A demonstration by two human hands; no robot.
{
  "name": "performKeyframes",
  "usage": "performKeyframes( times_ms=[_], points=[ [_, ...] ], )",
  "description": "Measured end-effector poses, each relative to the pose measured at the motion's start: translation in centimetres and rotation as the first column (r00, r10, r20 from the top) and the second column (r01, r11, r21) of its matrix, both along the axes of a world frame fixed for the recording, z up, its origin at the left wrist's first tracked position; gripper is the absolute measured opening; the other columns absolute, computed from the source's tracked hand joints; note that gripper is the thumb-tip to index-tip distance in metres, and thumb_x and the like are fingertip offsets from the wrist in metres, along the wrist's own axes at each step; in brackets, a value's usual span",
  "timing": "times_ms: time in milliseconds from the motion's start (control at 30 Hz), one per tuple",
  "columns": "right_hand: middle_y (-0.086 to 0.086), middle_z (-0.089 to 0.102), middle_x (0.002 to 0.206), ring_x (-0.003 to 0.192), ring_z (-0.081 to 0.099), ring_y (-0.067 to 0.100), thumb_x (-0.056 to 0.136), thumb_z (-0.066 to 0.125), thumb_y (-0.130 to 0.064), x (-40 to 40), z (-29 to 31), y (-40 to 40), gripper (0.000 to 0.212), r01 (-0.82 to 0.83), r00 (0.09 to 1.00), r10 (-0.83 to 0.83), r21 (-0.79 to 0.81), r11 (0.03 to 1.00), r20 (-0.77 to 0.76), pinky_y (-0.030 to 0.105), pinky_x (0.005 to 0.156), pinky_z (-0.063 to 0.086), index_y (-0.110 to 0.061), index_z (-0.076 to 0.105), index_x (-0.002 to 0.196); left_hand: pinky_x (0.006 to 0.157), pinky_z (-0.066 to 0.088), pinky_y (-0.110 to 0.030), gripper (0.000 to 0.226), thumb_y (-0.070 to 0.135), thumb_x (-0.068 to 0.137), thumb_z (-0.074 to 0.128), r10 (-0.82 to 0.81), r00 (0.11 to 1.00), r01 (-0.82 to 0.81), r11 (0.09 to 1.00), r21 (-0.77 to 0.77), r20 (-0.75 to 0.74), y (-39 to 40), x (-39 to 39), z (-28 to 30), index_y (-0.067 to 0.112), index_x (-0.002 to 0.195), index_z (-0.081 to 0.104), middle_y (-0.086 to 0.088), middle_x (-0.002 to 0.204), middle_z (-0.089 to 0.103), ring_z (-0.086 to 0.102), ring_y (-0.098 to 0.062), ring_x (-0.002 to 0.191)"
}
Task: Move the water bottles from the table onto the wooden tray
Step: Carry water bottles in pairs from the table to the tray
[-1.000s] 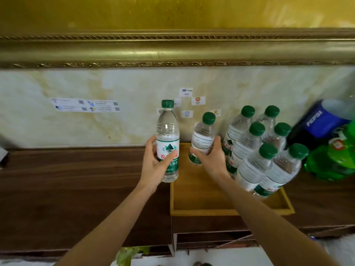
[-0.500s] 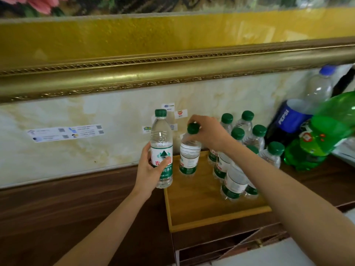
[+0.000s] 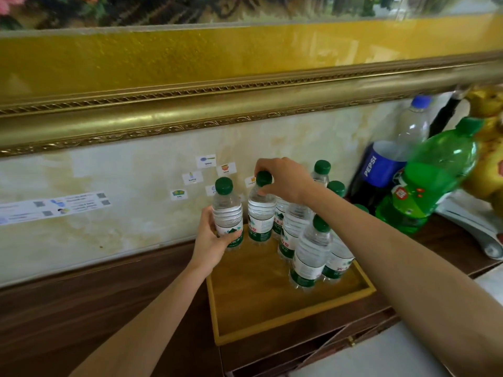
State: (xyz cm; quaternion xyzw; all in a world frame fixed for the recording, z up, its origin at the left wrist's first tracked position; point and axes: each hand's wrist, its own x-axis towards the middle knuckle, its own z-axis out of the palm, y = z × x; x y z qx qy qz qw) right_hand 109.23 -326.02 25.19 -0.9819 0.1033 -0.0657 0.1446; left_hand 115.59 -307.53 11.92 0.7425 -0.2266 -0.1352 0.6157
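A wooden tray (image 3: 272, 300) lies on the dark wooden table (image 3: 81, 308) against the wall. My left hand (image 3: 211, 240) grips a clear green-capped water bottle (image 3: 227, 213) by its label, upright at the tray's back left corner. My right hand (image 3: 285, 180) pinches the green cap of a second bottle (image 3: 260, 213) standing on the tray just right of it. Several more green-capped bottles (image 3: 310, 254) stand clustered on the tray's right half, partly hidden behind my right forearm.
A Pepsi bottle (image 3: 381, 170) and a large green soda bottle (image 3: 430, 180) stand right of the tray. A white object (image 3: 473, 221) lies at the far right. Small stickers (image 3: 206, 175) dot the wall under a gilt frame (image 3: 190, 115). Drawers sit below the tray.
My left hand carried its bottle rightward over the tray's back left corner. My right hand shifted from its bottle's body to its cap, and that bottle now stands on the tray.
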Motion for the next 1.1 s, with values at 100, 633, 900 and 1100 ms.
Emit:
performKeyframes(
  times_ms=[100, 633, 900, 1100],
  points=[
    [0.005, 0.066, 0.107, 0.094, 0.059, 0.028, 0.085, 0.066, -0.028, -0.1, -0.2, -0.3, 0.029, -0.009, 1.000, 0.009, -0.005, 1.000, 0.014, 0.031, 0.070, 0.041, -0.020, 0.054, 0.111, 0.075, 0.051, -0.008, 0.064, 0.000, 0.071, 0.080, -0.015, 1.000, 0.015, 1.000, 0.004, 0.009, -0.6, -0.1, -0.4, 0.020, 0.122, 0.047, 0.013, 0.111, 0.063, 0.060, 0.014, 0.095],
    [0.006, 0.060, 0.096, 0.084, 0.055, 0.028, 0.081, 0.072, -0.030, 0.1, 0.2, -0.2, 0.042, -0.050, 0.995, 0.037, -0.130, 0.990, -0.098, 0.032, 0.070, 0.041, -0.016, 0.048, 0.113, 0.101, 0.047, -0.032, 0.072, 0.013, 0.072, 0.082, -0.028, 0.999, 0.025, 0.994, 0.104, 0.031, -0.3, 0.7, -1.8, 0.017, 0.135, 0.047, 0.006, 0.129, 0.060, 0.056, -0.011, 0.120],
    [0.010, 0.062, 0.099, 0.087, 0.058, 0.032, 0.081, 0.070, -0.028, 0.3, -0.2, 0.2, 0.042, -0.014, 0.994, 0.000, -0.131, 0.991, -0.108, 0.041, 0.078, 0.051, -0.016, 0.045, 0.112, 0.085, 0.040, -0.010, 0.069, 0.013, 0.076, 0.079, -0.036, 0.999, 0.032, 0.992, 0.122, 0.027, -0.5, 0.4, -1.5, 0.019, 0.135, 0.045, 0.011, 0.127, 0.056, 0.051, -0.004, 0.115],
    [0.009, 0.064, 0.098, 0.088, 0.057, 0.032, 0.082, 0.067, -0.033, -0.1, -0.2, 0.7, 0.038, 0.019, 0.995, -0.033, -0.146, 0.989, -0.092, 0.042, 0.083, 0.051, -0.020, 0.045, 0.110, 0.089, 0.038, -0.011, 0.070, 0.014, 0.077, 0.078, -0.034, 0.995, 0.022, 0.991, 0.129, 0.091, -0.4, 0.0, -1.3, 0.017, 0.139, 0.043, 0.003, 0.136, 0.055, 0.050, -0.005, 0.119]
  ],
)
